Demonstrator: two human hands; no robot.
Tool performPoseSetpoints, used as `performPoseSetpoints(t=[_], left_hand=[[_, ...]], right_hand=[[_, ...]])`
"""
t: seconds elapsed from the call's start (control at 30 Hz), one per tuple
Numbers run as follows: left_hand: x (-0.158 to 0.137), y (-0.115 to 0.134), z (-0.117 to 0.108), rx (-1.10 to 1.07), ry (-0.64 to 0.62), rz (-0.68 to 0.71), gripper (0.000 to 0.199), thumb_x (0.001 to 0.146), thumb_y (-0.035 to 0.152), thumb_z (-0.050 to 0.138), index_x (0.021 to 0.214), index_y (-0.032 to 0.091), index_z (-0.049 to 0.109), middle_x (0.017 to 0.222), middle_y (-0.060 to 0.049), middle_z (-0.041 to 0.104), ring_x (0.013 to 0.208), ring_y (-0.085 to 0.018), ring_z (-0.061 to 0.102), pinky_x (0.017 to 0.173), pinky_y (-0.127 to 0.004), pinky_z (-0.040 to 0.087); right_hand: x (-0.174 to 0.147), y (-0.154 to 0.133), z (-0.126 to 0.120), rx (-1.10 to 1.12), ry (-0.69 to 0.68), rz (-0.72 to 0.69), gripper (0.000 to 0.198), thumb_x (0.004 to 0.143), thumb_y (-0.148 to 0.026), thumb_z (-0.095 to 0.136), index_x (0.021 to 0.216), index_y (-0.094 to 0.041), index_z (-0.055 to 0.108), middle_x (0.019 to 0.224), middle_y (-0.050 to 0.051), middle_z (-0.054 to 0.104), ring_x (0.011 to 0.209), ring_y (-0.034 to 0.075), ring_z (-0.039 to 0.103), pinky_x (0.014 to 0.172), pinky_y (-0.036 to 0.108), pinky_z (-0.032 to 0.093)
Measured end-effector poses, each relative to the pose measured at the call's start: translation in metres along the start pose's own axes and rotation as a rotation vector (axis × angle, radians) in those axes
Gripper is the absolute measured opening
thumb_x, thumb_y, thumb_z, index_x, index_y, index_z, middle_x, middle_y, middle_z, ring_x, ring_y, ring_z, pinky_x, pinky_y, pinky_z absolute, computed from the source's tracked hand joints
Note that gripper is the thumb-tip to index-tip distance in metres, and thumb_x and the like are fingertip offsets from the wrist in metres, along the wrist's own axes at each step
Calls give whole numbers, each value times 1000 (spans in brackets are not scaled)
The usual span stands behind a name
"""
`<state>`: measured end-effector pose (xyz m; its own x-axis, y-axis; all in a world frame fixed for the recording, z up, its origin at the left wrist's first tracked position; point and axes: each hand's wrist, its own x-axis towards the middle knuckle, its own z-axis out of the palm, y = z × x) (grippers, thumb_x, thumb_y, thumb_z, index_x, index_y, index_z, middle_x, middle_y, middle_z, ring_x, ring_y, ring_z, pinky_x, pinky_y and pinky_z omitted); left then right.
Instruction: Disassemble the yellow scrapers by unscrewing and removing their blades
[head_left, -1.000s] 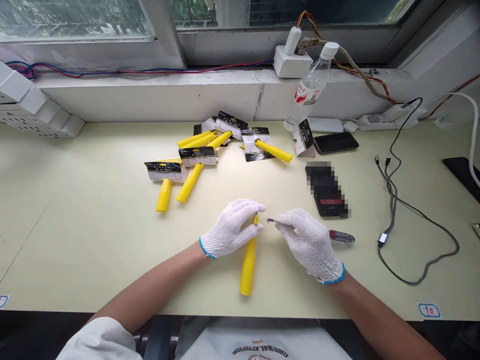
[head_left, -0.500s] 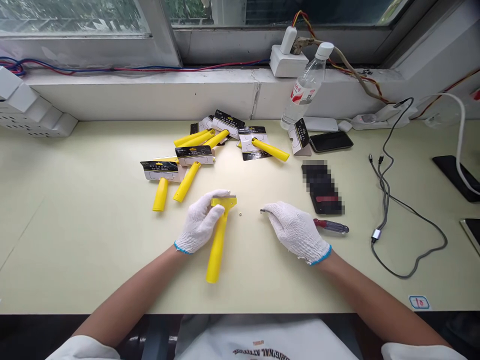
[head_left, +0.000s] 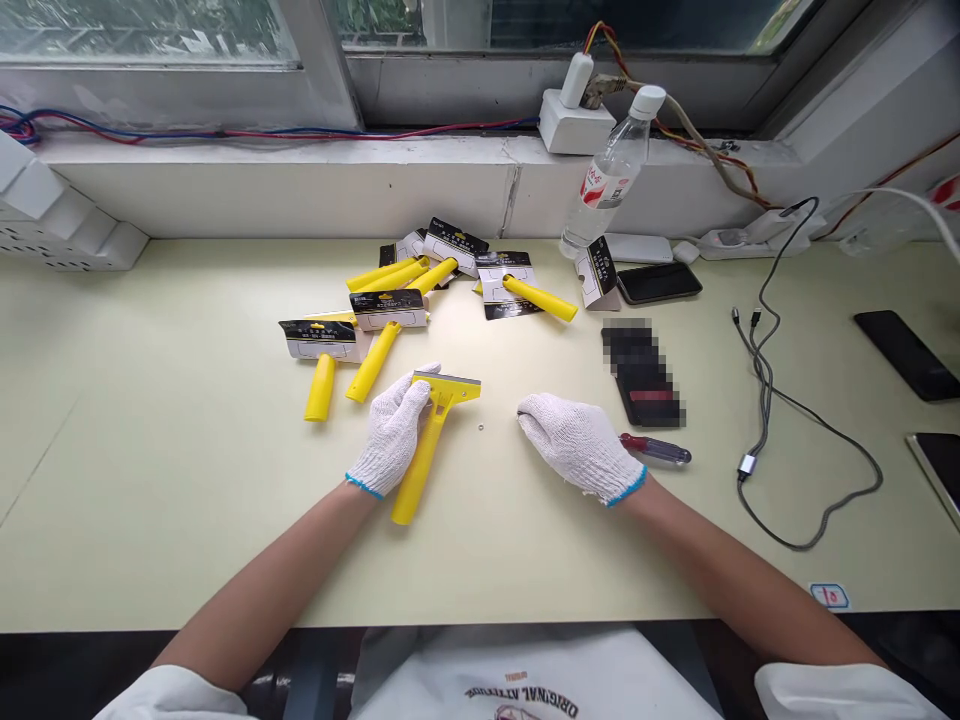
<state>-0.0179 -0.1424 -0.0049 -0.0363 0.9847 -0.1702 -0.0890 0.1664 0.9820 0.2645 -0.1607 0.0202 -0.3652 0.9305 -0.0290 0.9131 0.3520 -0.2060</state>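
Observation:
My left hand [head_left: 391, 428], in a white knit glove, is closed on a yellow scraper [head_left: 422, 455] near its head. The scraper's wide blade end points away from me and its handle slants down toward the front edge. A tiny metal nut [head_left: 481, 428] lies on the table between the hands. To the right, my gloved right hand [head_left: 577, 440] rests low over the table with thumb and fingers pinched together; what they hold is hidden. A screwdriver [head_left: 660, 449] with a red and clear handle lies partly behind the right wrist.
Several carded yellow scrapers [head_left: 373, 362] lie at the back left and middle. A water bottle [head_left: 606, 190], a folded card [head_left: 598, 275] and a black phone [head_left: 660, 284] are at the back right. A grey charging cable [head_left: 763, 380] loops on the right.
My left hand has turned the scraper, so its blade faces more toward me and its handle swings left. The small dark metal piece that showed at my right fingertips is now hidden.

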Motion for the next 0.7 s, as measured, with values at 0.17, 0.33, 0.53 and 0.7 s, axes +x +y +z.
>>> performPoseSetpoints(t=[0.17,0.33,0.53,0.7], left_hand=[[1,2,4,-130,-27,-47,63,100,64,78,142,17,80,133,-13,83,121,-33,78,102,-42,66],[1,6,5,-185,-47,-71,57,99,60,81,134,15,82,124,-13,84,115,-32,81,100,-44,68],[0,6,5,-212,-56,-74,52,100,56,81,133,16,82,122,-12,85,111,-30,82,99,-44,69],[-1,7,6,-205,-65,-77,51,101,56,81,133,16,82,121,-12,85,110,-30,82,99,-43,68]], right_hand=[[6,-4,2,-10,7,7,26,114,-25,51,111,-21,76,101,8,85,76,22,73,67,35,35],[5,-7,8,-15,30,15,28,113,-26,49,105,-22,75,95,7,83,74,21,70,66,35,29],[4,-12,8,-16,38,12,25,109,-26,52,94,-23,73,85,4,79,71,18,65,63,36,23],[6,-14,9,-15,43,18,23,105,-24,53,89,-23,70,83,4,78,69,18,63,63,36,20]])
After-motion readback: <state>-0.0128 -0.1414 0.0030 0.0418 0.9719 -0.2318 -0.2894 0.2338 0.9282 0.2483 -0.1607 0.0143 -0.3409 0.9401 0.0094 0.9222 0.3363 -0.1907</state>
